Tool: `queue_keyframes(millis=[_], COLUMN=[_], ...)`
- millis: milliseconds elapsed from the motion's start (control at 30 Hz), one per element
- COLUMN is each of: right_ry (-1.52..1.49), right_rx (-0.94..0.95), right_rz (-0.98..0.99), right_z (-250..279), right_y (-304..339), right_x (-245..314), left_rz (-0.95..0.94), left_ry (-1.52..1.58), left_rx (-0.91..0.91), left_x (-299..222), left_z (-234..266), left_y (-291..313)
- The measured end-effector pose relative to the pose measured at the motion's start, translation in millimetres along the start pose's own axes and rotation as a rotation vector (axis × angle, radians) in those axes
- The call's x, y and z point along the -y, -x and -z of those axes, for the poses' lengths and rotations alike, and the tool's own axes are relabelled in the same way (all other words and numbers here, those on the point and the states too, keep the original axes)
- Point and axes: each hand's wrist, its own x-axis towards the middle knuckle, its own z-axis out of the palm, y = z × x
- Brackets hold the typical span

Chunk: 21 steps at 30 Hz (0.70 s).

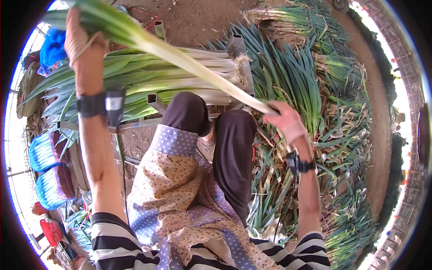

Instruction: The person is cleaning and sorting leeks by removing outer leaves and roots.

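One long green onion (180, 56) is gripped at both ends: leaves by the left hand (81, 40), root end by the right hand (285, 121). Stripping appears underway; a firm pull seems needed next.

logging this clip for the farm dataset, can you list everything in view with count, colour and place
held green onion: one, white stalk with green leaves, stretched between both hands
green onion stack: one pile, white and green, on the metal rack ahead of the knees
metal rack: one, grey, under the stack
loose green onions: many, green, heaped on the ground at right
trimmed leaves: many, green and dry tan, on the ground at right
mesh bags: two, blue, far left
blue cloth: one, upper left
red containers: two, lower left
apron: one, patterned tan and lilac, over the lap
wrist devices: two, black, one per wrist
left hand: grips the leafy end
right hand: grips the white end
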Motion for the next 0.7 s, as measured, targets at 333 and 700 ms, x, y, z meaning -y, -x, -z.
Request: queue_keyframes(millis=[333,700], right_ry=[0.710,0.982], right_rx=[0.130,0.334], right_rz=[0.475,0.532], right_z=[-64,-94], right_y=[-130,-158], right_x=[6,0], left_rz=[0.169,-0.086], left_ry=[-0.352,-0.305], left_rx=[-0.574,-0.819], left_x=[56,72], left_z=[161,179], left_y=[42,81])
